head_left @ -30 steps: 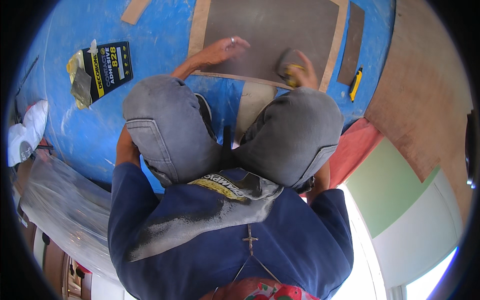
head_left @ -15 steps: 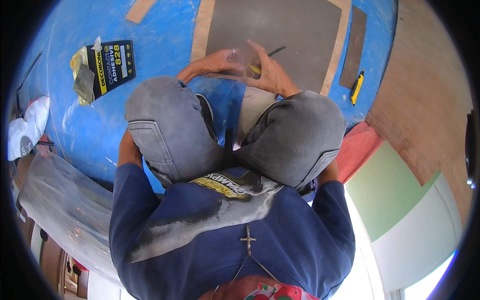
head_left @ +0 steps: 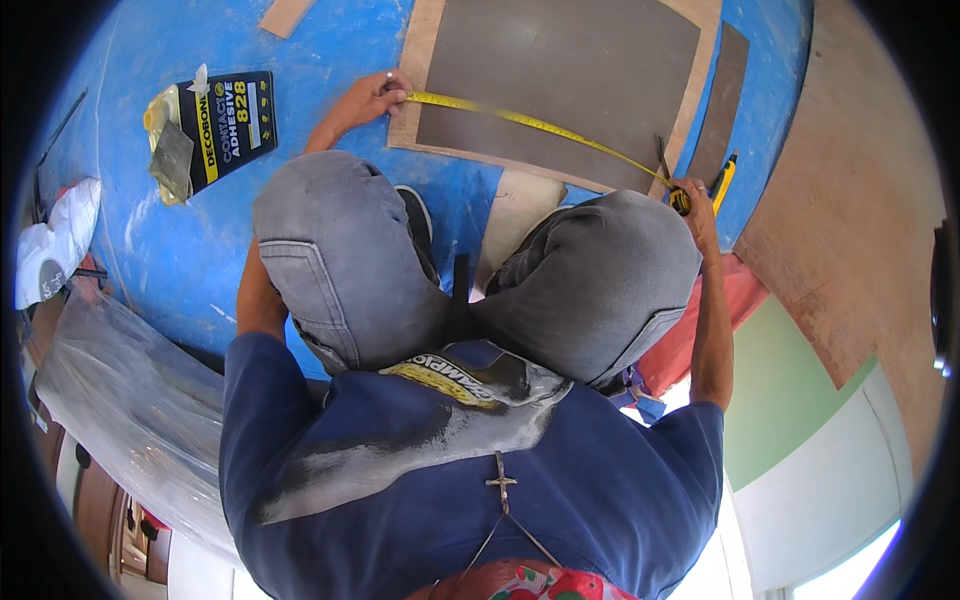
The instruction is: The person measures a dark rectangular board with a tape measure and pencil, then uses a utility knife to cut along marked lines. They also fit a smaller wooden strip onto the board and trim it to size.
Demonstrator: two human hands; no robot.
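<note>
A yellow tape measure (head_left: 545, 126) is drawn out across a dark grey-brown sheet (head_left: 570, 60), which lies on a larger light wooden board (head_left: 405, 128). With its fingers pinched, my left hand (head_left: 372, 100) holds the blade's end at the board's left edge. My right hand (head_left: 699, 210) is closed around the tape's case, near the board's lower right corner. A thin dark stick (head_left: 661, 157), perhaps a pencil, points up from beside the right fingers. Close to that hand lies a yellow and black utility knife (head_left: 727, 180).
A dark narrow strip (head_left: 718, 105) lies right of the board on the blue floor covering (head_left: 330, 40). At the left stands a black and yellow adhesive can (head_left: 225, 120) with a grey pad (head_left: 172, 160) against it. Clear plastic sheeting (head_left: 130, 400) hangs at the lower left.
My hands have moved apart, left hand to the left and right hand to the right, drawing the tape blade out between them. Before, both were together above the sheet's lower edge.
</note>
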